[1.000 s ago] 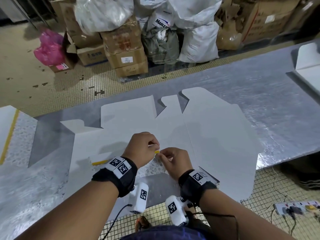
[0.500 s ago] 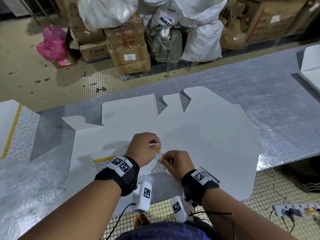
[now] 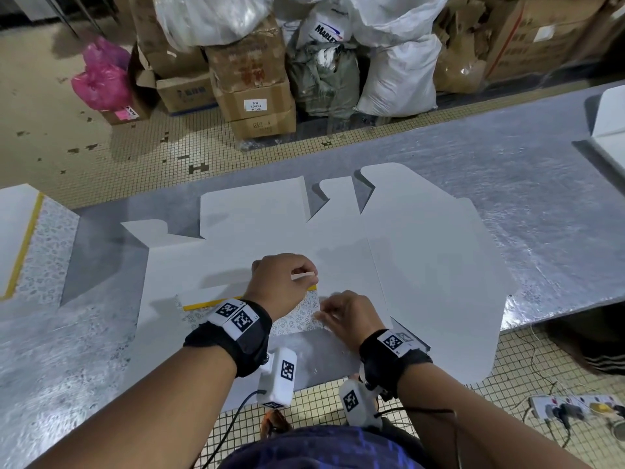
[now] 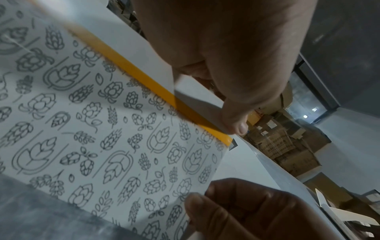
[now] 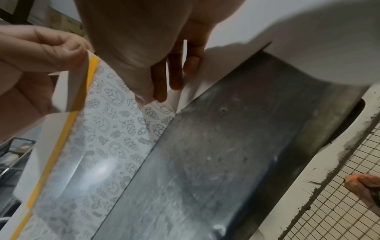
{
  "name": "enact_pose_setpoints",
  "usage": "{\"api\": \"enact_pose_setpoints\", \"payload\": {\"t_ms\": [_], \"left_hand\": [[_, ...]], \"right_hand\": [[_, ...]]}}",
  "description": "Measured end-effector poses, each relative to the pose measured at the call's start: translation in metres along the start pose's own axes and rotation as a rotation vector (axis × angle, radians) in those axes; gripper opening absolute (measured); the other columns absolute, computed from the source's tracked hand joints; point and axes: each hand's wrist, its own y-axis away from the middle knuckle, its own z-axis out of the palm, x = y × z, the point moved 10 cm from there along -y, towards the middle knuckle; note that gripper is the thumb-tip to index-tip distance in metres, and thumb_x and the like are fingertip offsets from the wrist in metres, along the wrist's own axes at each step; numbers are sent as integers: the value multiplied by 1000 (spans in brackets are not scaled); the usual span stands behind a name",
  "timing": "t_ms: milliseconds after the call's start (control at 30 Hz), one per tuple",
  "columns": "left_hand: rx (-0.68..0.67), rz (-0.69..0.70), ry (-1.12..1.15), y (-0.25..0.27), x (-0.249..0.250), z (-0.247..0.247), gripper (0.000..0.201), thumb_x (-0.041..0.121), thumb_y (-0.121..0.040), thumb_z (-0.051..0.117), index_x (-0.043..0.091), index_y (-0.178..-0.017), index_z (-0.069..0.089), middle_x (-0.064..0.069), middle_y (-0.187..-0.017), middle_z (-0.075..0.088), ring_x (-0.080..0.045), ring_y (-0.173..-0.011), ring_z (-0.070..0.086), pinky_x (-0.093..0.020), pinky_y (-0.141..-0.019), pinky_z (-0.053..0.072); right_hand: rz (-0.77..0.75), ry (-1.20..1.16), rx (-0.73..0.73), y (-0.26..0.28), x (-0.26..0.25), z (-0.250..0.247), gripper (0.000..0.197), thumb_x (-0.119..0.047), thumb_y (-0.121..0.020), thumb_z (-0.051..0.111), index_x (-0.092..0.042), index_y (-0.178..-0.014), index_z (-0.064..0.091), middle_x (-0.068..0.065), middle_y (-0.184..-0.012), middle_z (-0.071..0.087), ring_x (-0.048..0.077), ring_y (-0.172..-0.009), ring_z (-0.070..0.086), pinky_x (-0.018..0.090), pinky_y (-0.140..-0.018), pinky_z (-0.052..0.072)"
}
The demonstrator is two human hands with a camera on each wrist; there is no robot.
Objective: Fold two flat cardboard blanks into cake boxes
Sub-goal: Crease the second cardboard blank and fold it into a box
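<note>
A large flat white cardboard blank (image 3: 422,265) lies on the silver table (image 3: 507,184). Its near patterned flap (image 3: 297,321) (image 4: 102,129) (image 5: 115,129) is turned over, printed side up, with a yellow stripe (image 3: 203,304) (image 4: 133,76) (image 5: 61,138) along its far edge. My left hand (image 3: 309,275) (image 4: 232,123) pinches a thin white strip (image 3: 304,275) (image 4: 195,97) (image 5: 78,81) lifted off the stripe's right end. My right hand (image 3: 324,313) (image 5: 162,94) pinches the flap's right edge. A second blank (image 3: 20,238), patterned side up, lies at the far left.
A white folded card piece (image 3: 608,130) sits at the table's far right. Cardboard boxes (image 3: 253,96), sacks (image 3: 395,79) and a pink bag (image 3: 101,76) stand on the floor beyond the table. A power strip (image 3: 575,404) lies on the tiled floor near my right side.
The patterned flap has come down flatter, showing more of the yellow stripe. My left hand has raised the white strip away from the stripe's right end. My right hand stays on the flap's edge.
</note>
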Motion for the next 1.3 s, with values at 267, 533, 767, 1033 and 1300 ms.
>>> {"api": "enact_pose_setpoints", "payload": {"t_ms": [267,533,767,1033,1300], "left_hand": [[31,-7,12,1,-2,-2,27,28,-84,76,41,-65,63,30,-78,68,10,-86,59,-46,-104,38],[32,-23,22,0,-2,-3,21,28,-84,77,37,-68,66,26,-80,70,8,-88,61,-44,-107,33],[35,-36,13,0,-3,-2,9,29,-85,76,30,-76,72,22,-84,72,12,-87,58,-37,-106,27],[36,-29,18,1,-2,-4,12,29,-85,76,32,-75,71,21,-85,72,14,-87,56,-36,-105,26],[-35,-23,127,4,-7,-3,21,30,-80,82,46,-74,69,34,-79,68,5,-87,64,-47,-102,44]], "right_hand": [[56,14,-35,-5,9,9,10,-19,-75,84,-13,-72,76,-6,-84,55,12,-77,55,14,-68,37],[-6,88,-97,-1,6,14,3,-11,-77,77,-11,-80,78,-10,-90,52,13,-88,54,14,-76,39],[-33,151,-107,2,3,20,3,-8,-76,72,-9,-74,74,1,-96,60,25,-100,53,29,-82,46],[13,121,-64,4,8,14,4,-12,-75,79,-11,-78,79,-1,-97,64,20,-99,56,19,-83,41],[34,145,-99,6,2,13,5,-13,-80,75,-8,-80,77,1,-100,61,16,-102,52,11,-81,32]]}}
